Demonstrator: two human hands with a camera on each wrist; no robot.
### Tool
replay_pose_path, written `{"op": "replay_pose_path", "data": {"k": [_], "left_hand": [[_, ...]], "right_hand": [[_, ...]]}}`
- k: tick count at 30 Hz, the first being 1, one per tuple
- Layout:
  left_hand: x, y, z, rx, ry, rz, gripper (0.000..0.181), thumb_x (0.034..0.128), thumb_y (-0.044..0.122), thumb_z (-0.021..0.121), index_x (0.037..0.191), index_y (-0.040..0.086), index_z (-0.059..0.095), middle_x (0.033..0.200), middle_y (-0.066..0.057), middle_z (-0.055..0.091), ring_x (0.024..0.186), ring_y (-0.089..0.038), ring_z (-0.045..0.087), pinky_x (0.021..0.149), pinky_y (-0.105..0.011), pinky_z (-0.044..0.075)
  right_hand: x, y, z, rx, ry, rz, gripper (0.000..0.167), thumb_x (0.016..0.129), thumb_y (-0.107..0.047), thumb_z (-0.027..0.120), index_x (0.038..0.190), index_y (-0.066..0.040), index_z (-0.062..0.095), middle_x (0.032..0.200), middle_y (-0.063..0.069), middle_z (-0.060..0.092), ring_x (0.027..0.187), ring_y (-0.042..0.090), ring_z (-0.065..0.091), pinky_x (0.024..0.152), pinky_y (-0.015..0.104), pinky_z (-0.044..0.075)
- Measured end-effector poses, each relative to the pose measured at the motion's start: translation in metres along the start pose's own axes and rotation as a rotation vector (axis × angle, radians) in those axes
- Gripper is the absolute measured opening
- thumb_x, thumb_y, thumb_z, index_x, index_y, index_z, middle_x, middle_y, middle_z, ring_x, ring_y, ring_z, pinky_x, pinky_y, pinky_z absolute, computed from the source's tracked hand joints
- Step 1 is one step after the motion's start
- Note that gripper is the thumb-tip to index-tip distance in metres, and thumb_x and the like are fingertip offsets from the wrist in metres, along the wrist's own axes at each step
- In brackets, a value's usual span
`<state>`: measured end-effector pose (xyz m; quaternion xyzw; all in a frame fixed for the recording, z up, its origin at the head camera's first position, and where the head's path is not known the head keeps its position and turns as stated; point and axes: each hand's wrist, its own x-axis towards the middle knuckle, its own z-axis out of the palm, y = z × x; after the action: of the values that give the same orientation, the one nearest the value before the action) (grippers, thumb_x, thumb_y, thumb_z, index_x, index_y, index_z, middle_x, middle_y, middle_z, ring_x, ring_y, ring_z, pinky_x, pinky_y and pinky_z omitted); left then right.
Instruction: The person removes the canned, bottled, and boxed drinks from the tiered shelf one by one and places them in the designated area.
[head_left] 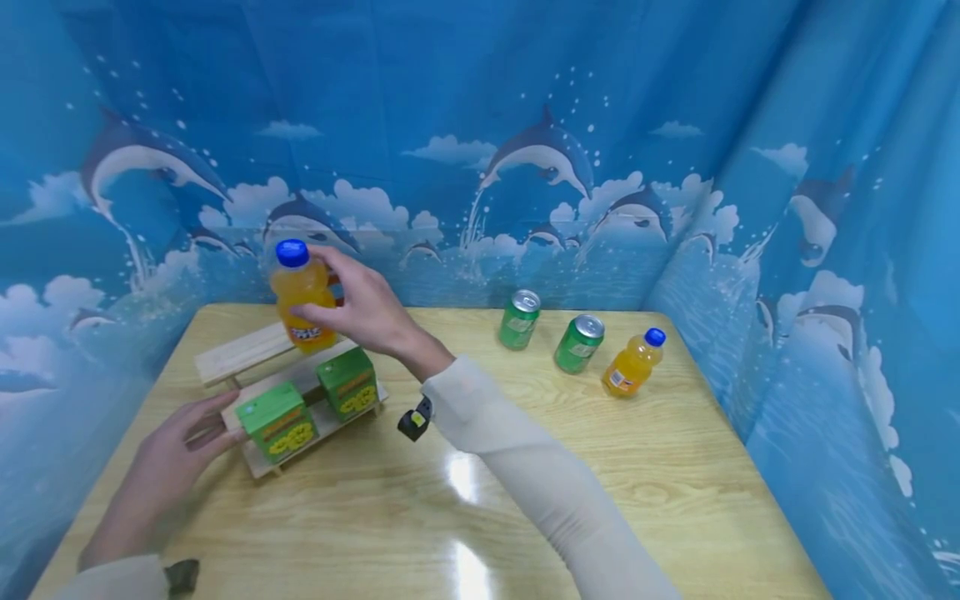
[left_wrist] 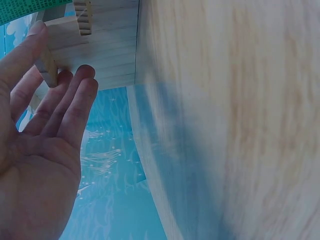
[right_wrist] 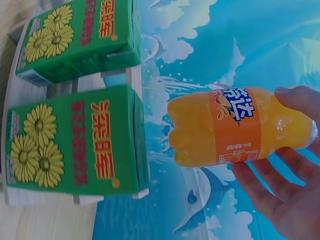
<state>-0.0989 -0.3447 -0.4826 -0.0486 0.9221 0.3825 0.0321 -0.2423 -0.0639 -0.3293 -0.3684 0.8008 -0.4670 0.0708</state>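
My right hand (head_left: 367, 304) grips an orange soda bottle (head_left: 300, 292) with a blue cap, thumb on one side and fingers on the other. The bottle is held upright above a small two-tier wooden rack (head_left: 243, 354). On the rack's front tier stand two green drink cartons with yellow flowers, the left carton (head_left: 276, 421) and the right carton (head_left: 348, 383). My left hand (head_left: 180, 442) holds the rack's left end between thumb and fingers, beside the left carton. In the left wrist view, its thumb and fingers straddle a slat (left_wrist: 47, 70).
Right of the rack, two green cans (head_left: 519, 319) (head_left: 579, 343) and a second orange soda bottle (head_left: 633, 362) stand on the wooden table (head_left: 600, 483). A blue dolphin-print curtain (head_left: 450, 167) hangs behind the table and along its sides.
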Motion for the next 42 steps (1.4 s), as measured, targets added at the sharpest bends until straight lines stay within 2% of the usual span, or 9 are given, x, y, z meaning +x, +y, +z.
{"op": "replay_pose_path", "data": {"k": [6, 17, 23, 27, 32, 42], "left_hand": [[-0.001, -0.002, 0.001, 0.001, 0.005, 0.014, 0.078, 0.1065, 0.043, 0.071, 0.167, 0.005, 0.040, 0.164, -0.039, 0.040, 0.136, -0.061, 0.055, 0.107, -0.064, 0.052], [0.001, -0.001, 0.001, -0.019, -0.003, -0.035, 0.080, 0.1057, 0.046, 0.072, 0.169, 0.011, 0.037, 0.167, -0.037, 0.037, 0.140, -0.060, 0.053, 0.107, -0.063, 0.054], [0.001, -0.001, 0.001, -0.020, -0.004, -0.043, 0.081, 0.1058, 0.045, 0.071, 0.170, 0.011, 0.036, 0.166, -0.038, 0.037, 0.140, -0.060, 0.053, 0.108, -0.066, 0.053], [0.001, -0.001, 0.000, -0.020, -0.010, -0.042, 0.081, 0.1061, 0.045, 0.071, 0.170, 0.010, 0.035, 0.165, -0.039, 0.038, 0.140, -0.060, 0.053, 0.109, -0.070, 0.052], [0.000, -0.001, 0.000, -0.003, -0.009, -0.025, 0.080, 0.1064, 0.044, 0.071, 0.169, 0.008, 0.037, 0.164, -0.039, 0.039, 0.139, -0.060, 0.055, 0.108, -0.065, 0.053], [0.000, -0.002, 0.000, -0.022, -0.002, -0.042, 0.081, 0.1053, 0.044, 0.072, 0.169, 0.010, 0.036, 0.165, -0.038, 0.038, 0.140, -0.060, 0.054, 0.109, -0.066, 0.052]], "right_hand": [[-0.005, 0.004, -0.012, -0.007, 0.018, -0.001, 0.073, 0.105, -0.020, 0.076, 0.167, -0.016, 0.039, 0.153, 0.008, 0.061, 0.130, 0.018, 0.064, 0.098, 0.019, 0.062], [-0.014, 0.015, -0.028, -0.011, 0.056, 0.003, 0.072, 0.104, -0.019, 0.077, 0.166, -0.012, 0.041, 0.155, 0.010, 0.060, 0.132, 0.025, 0.064, 0.098, 0.024, 0.064], [-0.019, 0.022, -0.036, -0.019, 0.069, 0.012, 0.070, 0.104, -0.017, 0.076, 0.165, -0.014, 0.042, 0.155, 0.009, 0.060, 0.131, 0.026, 0.064, 0.099, 0.027, 0.065], [-0.023, 0.028, -0.040, -0.024, 0.083, 0.030, 0.070, 0.104, -0.017, 0.076, 0.165, -0.015, 0.042, 0.154, 0.009, 0.060, 0.131, 0.027, 0.065, 0.099, 0.029, 0.066], [-0.030, 0.035, -0.045, -0.035, 0.100, 0.056, 0.069, 0.104, -0.018, 0.077, 0.164, -0.016, 0.043, 0.151, 0.008, 0.062, 0.129, 0.027, 0.065, 0.100, 0.032, 0.067], [-0.043, 0.052, -0.054, -0.026, 0.138, 0.106, 0.067, 0.105, -0.019, 0.077, 0.164, -0.016, 0.045, 0.149, 0.006, 0.063, 0.130, 0.026, 0.065, 0.103, 0.039, 0.067]]}}
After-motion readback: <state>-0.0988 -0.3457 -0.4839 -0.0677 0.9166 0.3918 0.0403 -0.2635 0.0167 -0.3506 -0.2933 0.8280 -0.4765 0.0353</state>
